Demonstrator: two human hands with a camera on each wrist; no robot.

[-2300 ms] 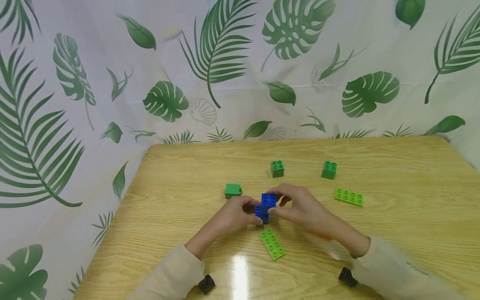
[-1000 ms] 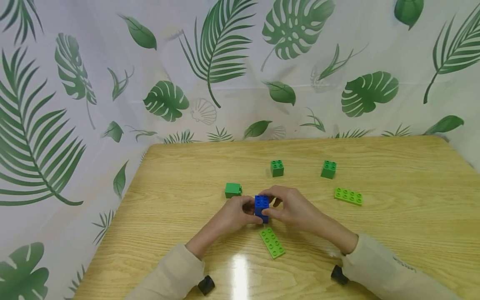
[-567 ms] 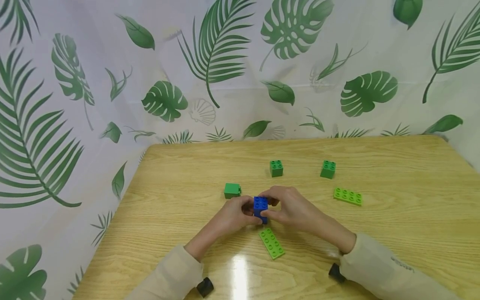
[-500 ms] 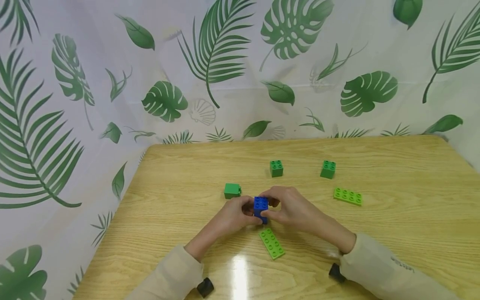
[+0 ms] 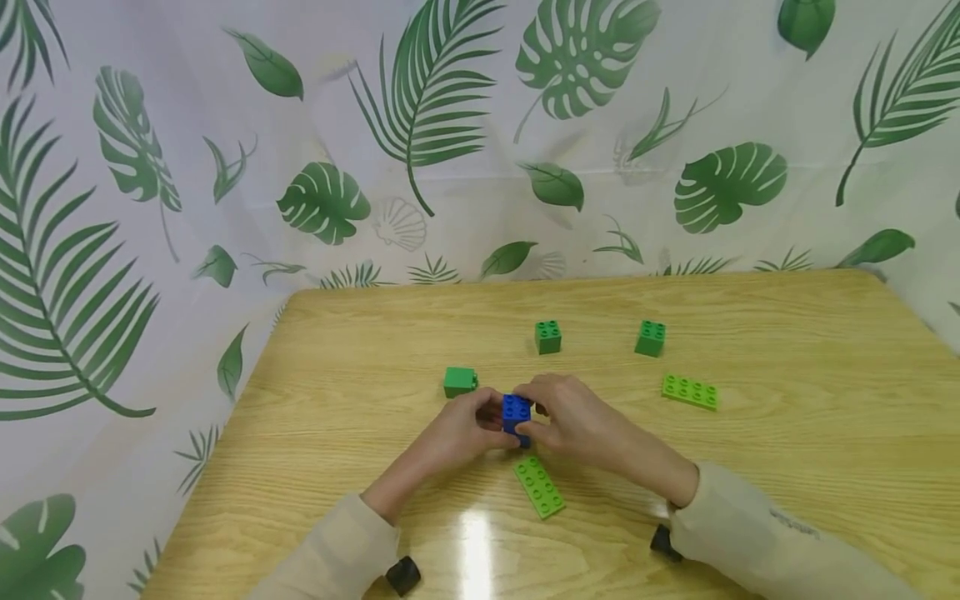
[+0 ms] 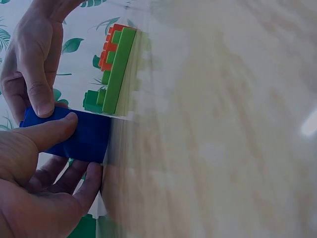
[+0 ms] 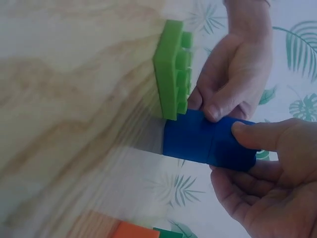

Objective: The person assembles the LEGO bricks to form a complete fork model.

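Observation:
Two blue toy bricks [image 5: 516, 408] are stacked upright on the wooden table, with the seam between them faintly visible in the right wrist view [image 7: 190, 139]. My left hand [image 5: 461, 429] grips the lower brick from the left, thumb at the near side. From the right, my right hand [image 5: 573, 417] pinches the upper brick [image 7: 230, 146] between thumb and fingers. Just in front of the stack lies a flat lime-green brick [image 5: 539, 487], studs up. A green brick [image 5: 460, 382] lies on its side behind my left hand.
Two green bricks [image 5: 548, 337] [image 5: 650, 338] stand farther back. Another flat lime-green brick [image 5: 690, 392] lies to the right. An orange brick [image 7: 136, 230] shows in the wrist views; my right arm hides it in the head view. A leaf-printed cloth [image 5: 450, 208] hangs behind the table.
My right hand has moved left and set the upper blue brick squarely over the lower one, where it sat offset before. My left hand has stayed at the lower brick.

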